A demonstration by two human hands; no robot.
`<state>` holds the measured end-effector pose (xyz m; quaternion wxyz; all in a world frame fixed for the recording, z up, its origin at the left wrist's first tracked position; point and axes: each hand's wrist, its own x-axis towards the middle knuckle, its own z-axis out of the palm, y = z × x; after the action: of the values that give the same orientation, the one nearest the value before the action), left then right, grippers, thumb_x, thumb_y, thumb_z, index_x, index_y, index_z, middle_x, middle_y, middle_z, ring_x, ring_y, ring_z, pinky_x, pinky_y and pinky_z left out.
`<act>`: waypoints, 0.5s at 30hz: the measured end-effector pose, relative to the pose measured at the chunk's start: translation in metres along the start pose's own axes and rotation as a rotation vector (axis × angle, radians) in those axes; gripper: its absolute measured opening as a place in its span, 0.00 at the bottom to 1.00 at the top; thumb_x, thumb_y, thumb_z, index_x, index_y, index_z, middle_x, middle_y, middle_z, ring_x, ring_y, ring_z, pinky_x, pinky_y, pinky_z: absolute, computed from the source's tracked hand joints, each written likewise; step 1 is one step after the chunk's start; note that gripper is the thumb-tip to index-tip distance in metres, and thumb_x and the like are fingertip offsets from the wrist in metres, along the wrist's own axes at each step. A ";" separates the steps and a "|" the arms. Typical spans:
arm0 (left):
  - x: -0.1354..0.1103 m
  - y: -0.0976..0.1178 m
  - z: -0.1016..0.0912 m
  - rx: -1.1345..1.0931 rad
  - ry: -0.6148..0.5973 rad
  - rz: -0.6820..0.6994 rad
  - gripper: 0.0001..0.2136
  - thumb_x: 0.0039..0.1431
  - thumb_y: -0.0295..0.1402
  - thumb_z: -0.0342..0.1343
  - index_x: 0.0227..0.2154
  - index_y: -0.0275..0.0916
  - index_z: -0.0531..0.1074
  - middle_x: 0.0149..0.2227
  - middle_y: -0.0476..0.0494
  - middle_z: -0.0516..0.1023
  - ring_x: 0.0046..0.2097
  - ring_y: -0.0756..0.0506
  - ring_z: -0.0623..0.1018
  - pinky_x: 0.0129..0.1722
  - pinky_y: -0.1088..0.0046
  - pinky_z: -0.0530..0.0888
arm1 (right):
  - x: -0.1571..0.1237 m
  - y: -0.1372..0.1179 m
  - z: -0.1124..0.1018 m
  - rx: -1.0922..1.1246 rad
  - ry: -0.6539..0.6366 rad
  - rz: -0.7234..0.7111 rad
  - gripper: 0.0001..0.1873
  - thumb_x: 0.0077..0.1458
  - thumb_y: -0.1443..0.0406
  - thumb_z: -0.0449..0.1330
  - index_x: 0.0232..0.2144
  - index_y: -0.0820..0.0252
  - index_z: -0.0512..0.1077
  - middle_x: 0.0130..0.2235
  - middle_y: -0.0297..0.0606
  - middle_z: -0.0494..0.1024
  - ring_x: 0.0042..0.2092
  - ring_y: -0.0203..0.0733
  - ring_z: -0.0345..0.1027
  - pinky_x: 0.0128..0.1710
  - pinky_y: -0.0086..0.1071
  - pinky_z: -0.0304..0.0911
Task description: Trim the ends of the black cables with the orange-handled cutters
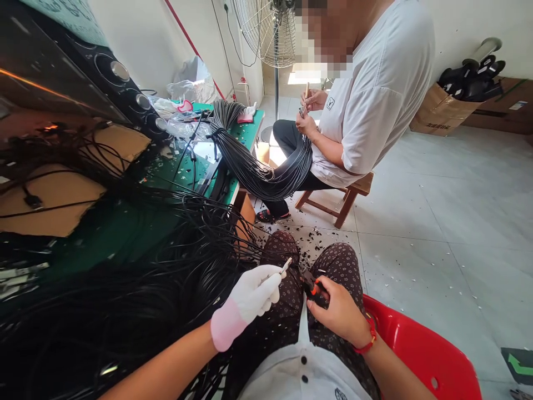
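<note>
My left hand point(255, 291), in a white glove with a pink cuff, is closed over my lap. Between its thumb and forefinger sticks out a small thin white piece point(286, 265); whether it joins a cable cannot be made out. My bare right hand point(339, 311) grips pliers point(310, 282) with black and orange handles. Their dark jaws point toward the left hand, a short way from the white piece. Beside my left arm, a large tangle of black cables point(195, 244) spreads over the table and down toward my legs.
A co-worker point(375, 94) sits ahead on a wooden stool point(343, 203), both hands raised, a thick black cable bundle point(266, 172) across the lap. A green table point(166, 172) holds scraps. A fan point(266, 28), a carton of black spools point(441, 108) and a red chair point(425, 344) are around.
</note>
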<state>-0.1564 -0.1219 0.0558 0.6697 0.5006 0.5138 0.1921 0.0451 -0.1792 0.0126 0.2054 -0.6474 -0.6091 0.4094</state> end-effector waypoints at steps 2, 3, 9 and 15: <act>0.000 0.001 0.000 0.002 -0.003 0.007 0.16 0.57 0.43 0.49 0.35 0.33 0.70 0.18 0.54 0.65 0.17 0.56 0.60 0.15 0.82 0.56 | -0.002 -0.008 -0.001 -0.122 0.022 -0.057 0.05 0.46 0.64 0.56 0.26 0.58 0.61 0.28 0.32 0.68 0.31 0.36 0.60 0.32 0.29 0.53; -0.001 0.001 0.000 0.008 0.003 0.004 0.16 0.56 0.43 0.50 0.35 0.33 0.71 0.18 0.54 0.65 0.17 0.56 0.60 0.15 0.81 0.56 | -0.003 -0.011 -0.001 -0.168 0.036 -0.084 0.05 0.47 0.64 0.56 0.27 0.58 0.61 0.29 0.32 0.68 0.31 0.37 0.60 0.32 0.29 0.53; -0.001 -0.005 0.001 0.099 0.065 0.005 0.15 0.57 0.40 0.51 0.39 0.35 0.73 0.20 0.52 0.67 0.20 0.53 0.65 0.18 0.80 0.62 | -0.005 -0.016 0.000 -0.357 0.100 -0.161 0.06 0.49 0.62 0.55 0.28 0.59 0.63 0.29 0.35 0.69 0.31 0.39 0.62 0.32 0.30 0.54; -0.001 -0.011 0.002 0.148 0.083 0.078 0.13 0.57 0.39 0.49 0.31 0.34 0.74 0.21 0.51 0.68 0.23 0.52 0.66 0.23 0.79 0.65 | -0.002 -0.011 0.009 -0.460 0.133 -0.171 0.06 0.50 0.62 0.54 0.28 0.59 0.62 0.29 0.36 0.69 0.32 0.40 0.62 0.32 0.31 0.53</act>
<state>-0.1576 -0.1284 0.0467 0.6012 0.5598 0.5340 0.2001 0.0310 -0.1810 0.0160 0.1264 -0.6488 -0.7239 0.1978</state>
